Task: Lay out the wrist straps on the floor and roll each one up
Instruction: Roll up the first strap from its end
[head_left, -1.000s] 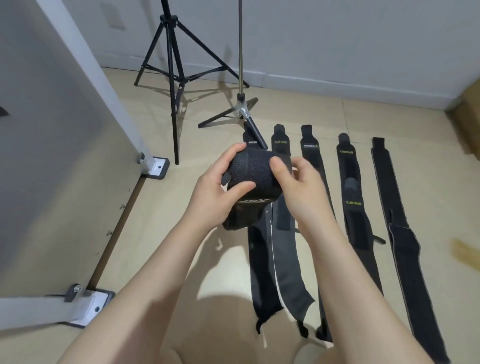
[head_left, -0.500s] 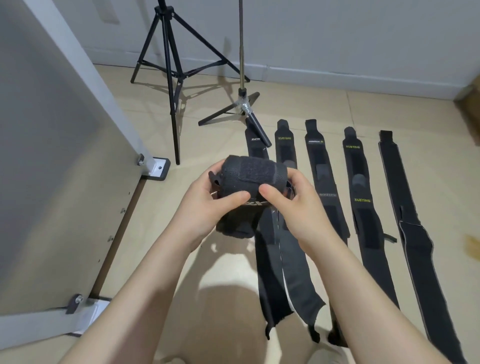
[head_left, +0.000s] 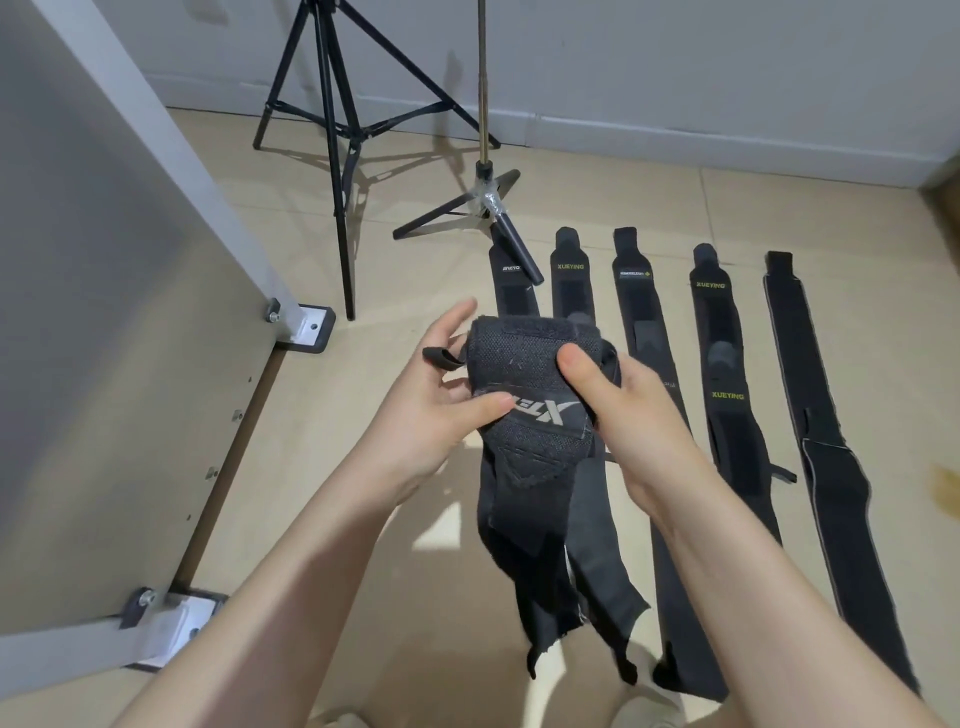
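Observation:
A black wrist strap (head_left: 524, 364), partly rolled, is held above the floor between both hands. Its loose tail (head_left: 519, 519) hangs down with a white logo showing. My right hand (head_left: 628, 415) grips the roll's right end, thumb on the front. My left hand (head_left: 436, 405) touches the left end with its thumb under the roll and its fingers spread behind. Several more black straps (head_left: 727, 374) lie flat in a row on the beige floor, the leftmost (head_left: 511, 280) partly hidden behind the roll.
A black tripod (head_left: 332, 135) and a thin stand (head_left: 483, 176) rise at the back near the white wall. One stand leg rests on the leftmost strap. A grey panel with metal feet (head_left: 306, 332) borders the left. Bare floor lies on the right.
The roll has unwound a little: a longer tail now hangs down, showing the logo. My left hand's fingers have opened away from the roll. The view has tilted slightly down.

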